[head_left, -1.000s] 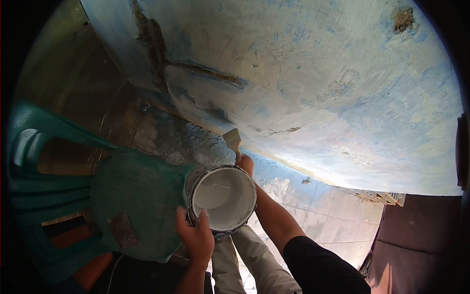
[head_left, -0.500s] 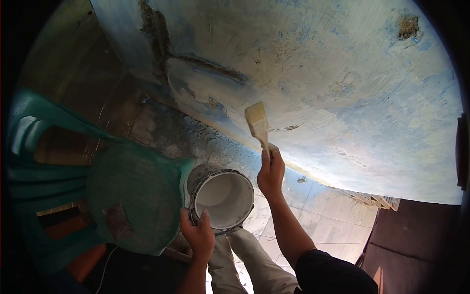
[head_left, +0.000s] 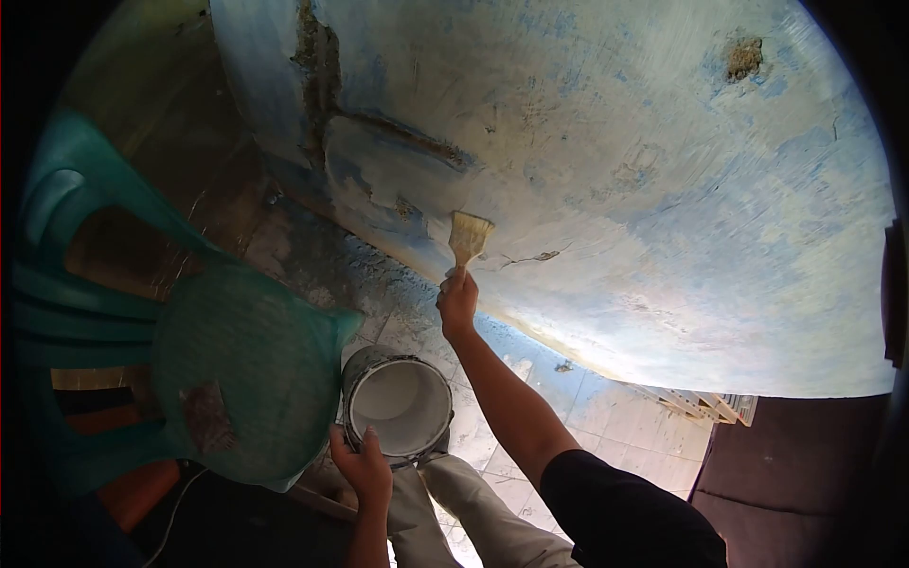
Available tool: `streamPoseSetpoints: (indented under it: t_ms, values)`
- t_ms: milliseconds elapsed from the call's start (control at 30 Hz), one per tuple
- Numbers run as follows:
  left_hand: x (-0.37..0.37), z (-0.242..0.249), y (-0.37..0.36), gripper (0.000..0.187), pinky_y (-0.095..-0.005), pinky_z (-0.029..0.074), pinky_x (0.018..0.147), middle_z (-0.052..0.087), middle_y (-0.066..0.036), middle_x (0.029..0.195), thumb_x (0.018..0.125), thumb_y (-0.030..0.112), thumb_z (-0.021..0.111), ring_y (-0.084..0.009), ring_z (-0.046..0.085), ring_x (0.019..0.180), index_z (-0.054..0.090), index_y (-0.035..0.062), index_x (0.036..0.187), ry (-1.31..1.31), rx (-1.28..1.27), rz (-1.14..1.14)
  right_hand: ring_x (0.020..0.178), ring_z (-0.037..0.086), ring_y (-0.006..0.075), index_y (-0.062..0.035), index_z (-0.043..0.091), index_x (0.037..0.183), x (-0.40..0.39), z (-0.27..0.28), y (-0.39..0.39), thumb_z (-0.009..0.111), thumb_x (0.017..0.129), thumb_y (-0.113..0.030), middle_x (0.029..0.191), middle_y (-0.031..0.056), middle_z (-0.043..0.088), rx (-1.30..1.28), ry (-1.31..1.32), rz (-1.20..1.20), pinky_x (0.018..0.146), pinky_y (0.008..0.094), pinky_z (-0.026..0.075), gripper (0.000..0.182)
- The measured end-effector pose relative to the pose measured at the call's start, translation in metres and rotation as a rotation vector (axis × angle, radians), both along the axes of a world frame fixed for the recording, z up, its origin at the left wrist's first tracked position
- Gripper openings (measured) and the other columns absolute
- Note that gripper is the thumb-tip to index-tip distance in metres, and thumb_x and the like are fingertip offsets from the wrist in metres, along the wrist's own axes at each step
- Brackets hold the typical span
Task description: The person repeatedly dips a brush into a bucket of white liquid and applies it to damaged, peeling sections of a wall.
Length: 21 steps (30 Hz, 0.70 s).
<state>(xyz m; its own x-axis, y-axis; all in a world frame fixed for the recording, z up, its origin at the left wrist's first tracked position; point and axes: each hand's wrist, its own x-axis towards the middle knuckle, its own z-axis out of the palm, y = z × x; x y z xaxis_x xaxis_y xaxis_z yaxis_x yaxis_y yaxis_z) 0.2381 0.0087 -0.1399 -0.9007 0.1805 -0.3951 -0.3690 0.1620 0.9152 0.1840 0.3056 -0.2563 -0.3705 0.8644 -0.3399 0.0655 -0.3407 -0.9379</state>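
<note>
My right hand (head_left: 458, 305) grips the handle of a flat paintbrush (head_left: 469, 237). The bristles point up and overlap the wall (head_left: 606, 142), whose paint is patchy blue and grey-white. Below and to the left, my left hand (head_left: 364, 466) clasps the rim of a paint bucket (head_left: 443, 402), thumb over the edge and the other fingers hidden behind its side. Pale whitish material coats the inside of the bucket. Around the brush, the wall shows a deep groove (head_left: 402, 137) at upper left and a small crack (head_left: 544, 256) to the right.
A green plastic chair (head_left: 246, 369) stands left of the bucket, close to it. A rough hole (head_left: 744, 59) marks the wall at upper right. Tiled floor (head_left: 634, 426) runs along the wall's base, with a slatted wooden piece (head_left: 691, 402) and a dark brown padded surface (head_left: 786, 473) at lower right.
My right hand has moved left with the paintbrush, whose bristles have turned and look more spread. The bucket and my left hand sit slightly lower and further left in view.
</note>
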Motion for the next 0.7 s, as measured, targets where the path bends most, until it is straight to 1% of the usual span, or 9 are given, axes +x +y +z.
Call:
streamPoseSetpoints:
  t_ms: [67,100,200,300,367,400,500,633,700]
  values:
    - [0.003,0.0,-0.005,0.031,-0.0338,0.045,0.094,0.057,-0.017,0.111,0.091,0.005,0.061,-0.0205,0.057,0.103,0.048,-0.0094,0.115,-0.018,-0.003,0.018,0.045,0.035,0.0091,-0.0089,0.052,0.093,0.009,-0.016,-0.007,0.04,0.108,-0.038,0.064,-0.0032,0.04,-0.263,-0.071,-0.011,0.039,0.0263,0.028,0.035]
    - [0.005,0.0,-0.008,0.031,-0.0345,0.046,0.094,0.058,-0.017,0.112,0.091,0.004,0.06,-0.0213,0.058,0.104,0.048,-0.0096,0.116,-0.016,0.009,0.024,0.045,0.035,0.0091,-0.0089,0.052,0.093,0.017,-0.014,-0.014,0.04,0.108,-0.038,0.064,-0.0032,0.04,-0.268,-0.076,-0.01,0.039,0.0263,0.028,0.035]
    - [0.005,-0.001,-0.017,0.032,-0.0351,0.046,0.095,0.058,-0.018,0.114,0.091,0.003,0.06,-0.0223,0.059,0.106,0.048,-0.0099,0.118,0.015,0.006,-0.01,0.049,0.043,0.0112,-0.0079,0.055,0.09,0.024,0.006,-0.019,0.04,0.108,-0.037,0.065,-0.0008,0.044,-0.417,-0.13,0.065,0.044,0.0273,0.037,0.037]
    - [0.006,-0.002,-0.023,0.034,-0.0347,0.046,0.096,0.059,-0.018,0.115,0.091,0.002,0.059,-0.0225,0.06,0.107,0.048,-0.0099,0.12,0.008,-0.013,-0.043,0.05,0.041,0.0082,-0.008,0.051,0.087,0.023,0.066,-0.028,0.04,0.109,-0.037,0.064,-0.0024,0.043,-0.062,0.028,0.065,0.044,0.0255,0.035,0.038]
    - [0.007,-0.001,-0.023,0.035,-0.0345,0.046,0.097,0.059,-0.018,0.116,0.091,0.002,0.059,-0.0226,0.06,0.108,0.048,-0.0098,0.121,-0.017,-0.003,-0.037,0.049,0.039,0.0073,-0.0088,0.051,0.086,0.024,0.067,-0.01,0.041,0.109,-0.036,0.063,-0.0033,0.042,0.19,0.154,0.043,0.044,0.0253,0.034,0.037]
    - [0.007,0.0,-0.022,0.033,-0.0342,0.046,0.096,0.059,-0.017,0.114,0.091,0.002,0.059,-0.022,0.059,0.106,0.048,-0.0093,0.12,-0.01,-0.007,-0.037,0.049,0.039,0.0073,-0.0088,0.051,0.086,0.022,0.065,-0.001,0.041,0.109,-0.036,0.063,-0.0033,0.042,0.19,0.151,0.044,0.044,0.0253,0.034,0.037]
    - [0.01,0.002,-0.017,0.03,-0.0335,0.046,0.094,0.058,-0.016,0.111,0.091,0.002,0.06,-0.0206,0.059,0.103,0.048,-0.008,0.116,-0.009,0.006,-0.018,0.047,0.033,0.0069,-0.0108,0.05,0.089,0.023,0.047,0.011,0.043,0.108,-0.04,0.063,-0.0047,0.04,0.099,0.111,-0.015,0.043,0.0248,0.028,0.036]
    - [0.013,0.002,-0.018,0.022,-0.0324,0.046,0.087,0.056,-0.013,0.102,0.09,0.003,0.061,-0.0179,0.056,0.095,0.047,-0.0048,0.105,0.015,-0.022,-0.027,0.045,0.031,0.0084,-0.013,0.05,0.085,0.022,0.01,-0.001,0.046,0.106,-0.045,0.06,-0.0053,0.035,-0.475,-0.031,0.071,0.042,0.0278,0.027,0.038]
    - [0.014,0.007,-0.014,0.021,-0.0322,0.046,0.085,0.055,-0.012,0.099,0.089,0.004,0.061,-0.0172,0.055,0.092,0.047,-0.004,0.103,0.049,-0.027,0.003,0.045,0.032,0.0085,-0.0133,0.05,0.085,0.026,0.016,-0.007,0.047,0.105,-0.048,0.059,-0.0056,0.034,-0.555,-0.024,0.027,0.042,0.0271,0.025,0.04]
